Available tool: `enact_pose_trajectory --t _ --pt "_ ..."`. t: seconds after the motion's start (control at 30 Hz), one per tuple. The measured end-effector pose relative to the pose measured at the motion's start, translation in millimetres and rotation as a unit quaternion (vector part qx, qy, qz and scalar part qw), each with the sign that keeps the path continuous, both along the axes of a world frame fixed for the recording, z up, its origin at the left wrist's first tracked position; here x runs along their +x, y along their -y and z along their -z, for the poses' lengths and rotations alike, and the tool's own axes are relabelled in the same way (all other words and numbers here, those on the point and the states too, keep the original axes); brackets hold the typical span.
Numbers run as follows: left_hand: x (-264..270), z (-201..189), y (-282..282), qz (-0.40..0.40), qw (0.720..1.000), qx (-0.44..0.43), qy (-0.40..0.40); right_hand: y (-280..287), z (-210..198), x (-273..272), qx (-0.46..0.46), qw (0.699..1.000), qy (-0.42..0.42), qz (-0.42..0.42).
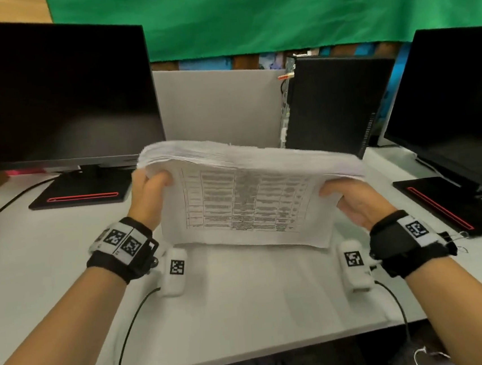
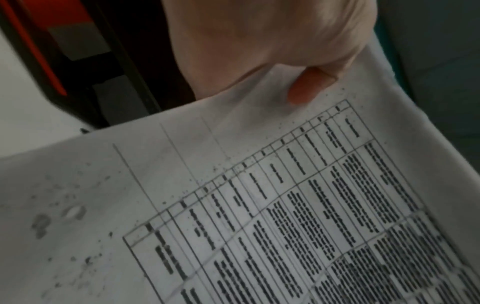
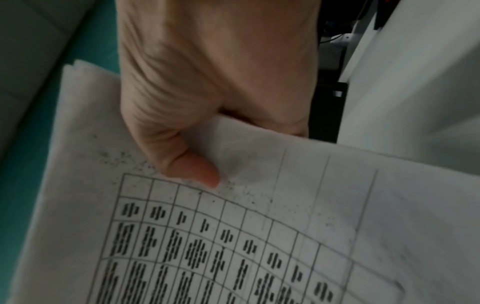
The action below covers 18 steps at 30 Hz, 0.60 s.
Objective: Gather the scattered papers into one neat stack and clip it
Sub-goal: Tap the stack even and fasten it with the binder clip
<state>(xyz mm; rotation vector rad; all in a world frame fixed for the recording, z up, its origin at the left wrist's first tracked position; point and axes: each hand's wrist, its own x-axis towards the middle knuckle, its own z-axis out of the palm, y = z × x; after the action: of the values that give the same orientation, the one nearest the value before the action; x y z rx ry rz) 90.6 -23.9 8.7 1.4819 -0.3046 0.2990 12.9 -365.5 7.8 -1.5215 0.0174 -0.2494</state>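
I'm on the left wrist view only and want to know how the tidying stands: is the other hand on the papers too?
Observer: Yes. The right hand grips the stack of papers at its right edge, thumb on the printed sheet.
Operator: Is the stack resting on the desk?
Observer: It stands tilted, bottom edge down at the white desk; actual contact is hard to tell.
Operator: Are the sheets squared up?
Observer: Not quite. The top edges fan out unevenly.
Operator: Any clip nearby?
Observer: A small black clip-like thing lies by the right wrist; it is too small to tell for sure.
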Motion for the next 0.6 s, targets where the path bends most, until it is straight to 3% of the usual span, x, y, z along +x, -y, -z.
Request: enact_pose_trajectory --t 0.17,0.3,0.47,0.6 --pt "-1 11 -2 0.04 0.997 0.012 -0.059 -2 9 -10 -0.027 0.998 -0.033 -0.039" --pt "0 2 4 -0.021 0.998 0.01 -0.056 -5 2 -1 -0.039 0.999 -0.018 -0.009" --pt "1 -46 23 -0.043 0.996 0.034 0.071 -8 -34 5 -0.046 0.996 0.057 0.051" --pt "-16 -43 26 -0.048 0.984 0.071 0.154 -13 -27 -4 -0.091 0.987 0.116 0.062"
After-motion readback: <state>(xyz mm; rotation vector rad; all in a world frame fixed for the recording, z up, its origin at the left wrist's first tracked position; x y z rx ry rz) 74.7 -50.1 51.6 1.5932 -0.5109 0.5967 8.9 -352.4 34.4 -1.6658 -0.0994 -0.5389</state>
